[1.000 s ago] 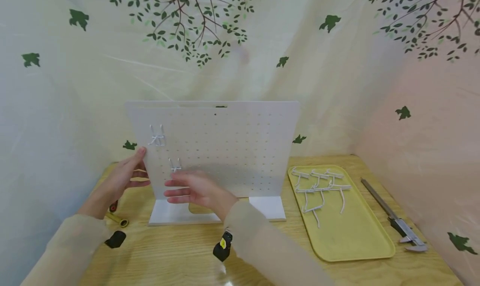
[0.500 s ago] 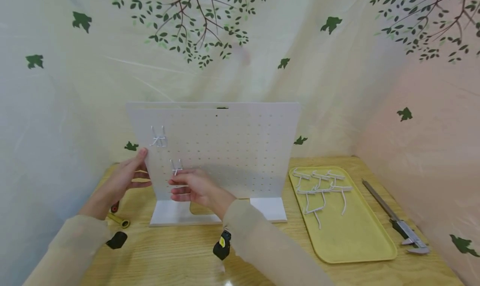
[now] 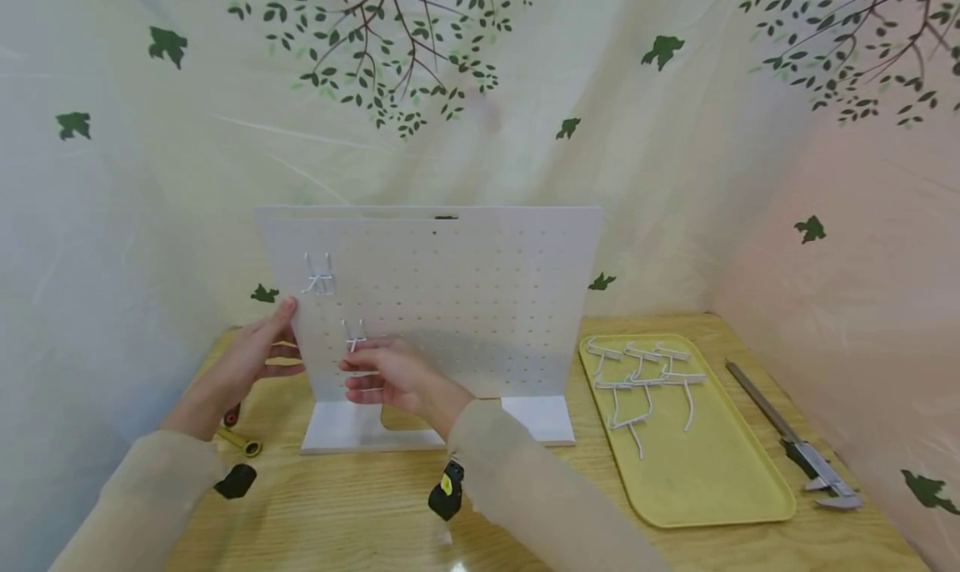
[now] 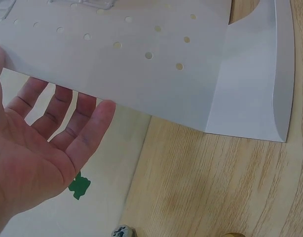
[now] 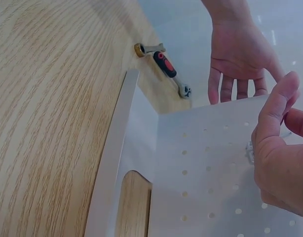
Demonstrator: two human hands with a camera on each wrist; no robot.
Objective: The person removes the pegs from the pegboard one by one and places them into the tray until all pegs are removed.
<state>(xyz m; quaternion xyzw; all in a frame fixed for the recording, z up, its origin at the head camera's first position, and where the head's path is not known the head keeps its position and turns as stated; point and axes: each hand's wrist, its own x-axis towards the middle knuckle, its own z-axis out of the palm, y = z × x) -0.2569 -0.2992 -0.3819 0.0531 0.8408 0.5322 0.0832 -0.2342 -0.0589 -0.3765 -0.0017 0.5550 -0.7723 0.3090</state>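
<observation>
A white pegboard [image 3: 480,297] stands upright on a flat white base [image 3: 536,418]. My left hand [image 3: 251,359] grips its left edge, thumb at the front and fingers reaching behind, as the left wrist view [image 4: 48,133] also shows. My right hand [image 3: 401,376] pinches the white wire hook [image 3: 355,330] on the lower left of the board between thumb and forefinger. Its front end is covered by my fingers. Higher up, another white hook [image 3: 320,280] hangs on the board near the left edge, untouched.
A yellow tray [image 3: 712,480] with several white hooks [image 3: 633,384] lies to the right. Beyond it is a caliper [image 3: 795,439]. Behind my left wrist lie a brass-coloured wrench [image 3: 240,441] and a ratchet wrench with a black-red handle [image 5: 165,64].
My right hand has closed from loosely spread fingers into a pinch at the lower hook. The left hand keeps its place on the board's edge; the head view has shifted slightly.
</observation>
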